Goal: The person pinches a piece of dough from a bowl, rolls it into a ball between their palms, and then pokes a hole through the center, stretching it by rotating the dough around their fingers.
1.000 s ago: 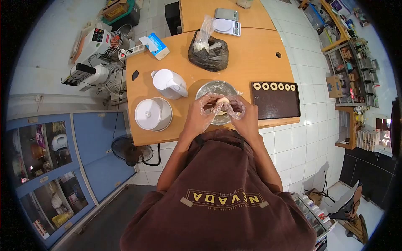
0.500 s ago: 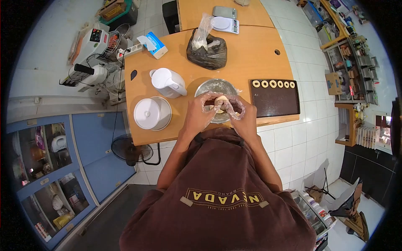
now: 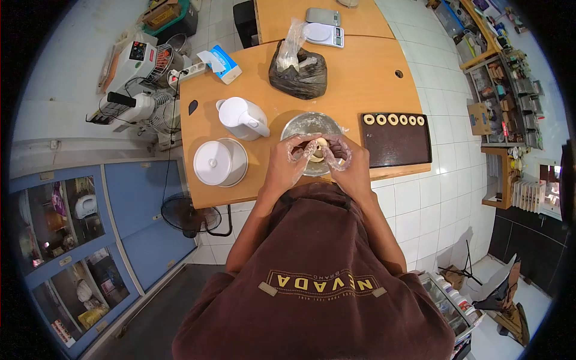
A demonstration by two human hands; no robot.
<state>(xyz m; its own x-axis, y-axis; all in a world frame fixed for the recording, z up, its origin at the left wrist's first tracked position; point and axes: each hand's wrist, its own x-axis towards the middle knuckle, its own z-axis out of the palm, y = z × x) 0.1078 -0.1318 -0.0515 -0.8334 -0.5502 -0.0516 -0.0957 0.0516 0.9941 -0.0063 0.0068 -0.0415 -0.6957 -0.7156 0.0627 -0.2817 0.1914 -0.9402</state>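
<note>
A small ring of pale dough [image 3: 323, 143] is pinched between my two hands, held low over a steel bowl [image 3: 306, 122]. My left hand [image 3: 292, 161], white with flour, grips its left side with thumb and fingers. On the other side my right hand [image 3: 349, 163], floury too, closes on the ring with its fingers curled round. A small dark hole shows in the middle of the dough. Below the fingers, the bowl's inside is dusted with flour, partly hidden by my hands. Right of the bowl lies a dark baking tray [image 3: 396, 149] with a row of dough rings [image 3: 393, 120] along its far edge.
A white pitcher [image 3: 243, 119] and a white lidded tub [image 3: 214, 163] stand left of the bowl. Farther back are a black plastic bag [image 3: 306, 83], a tissue box [image 3: 223, 65] and a white kitchen scale [image 3: 324, 35]. A black fan [image 3: 186, 216] is by the table's left front.
My fingers have shifted slightly around the dough, and its hole now faces the camera more. My hands stay over the bowl.
</note>
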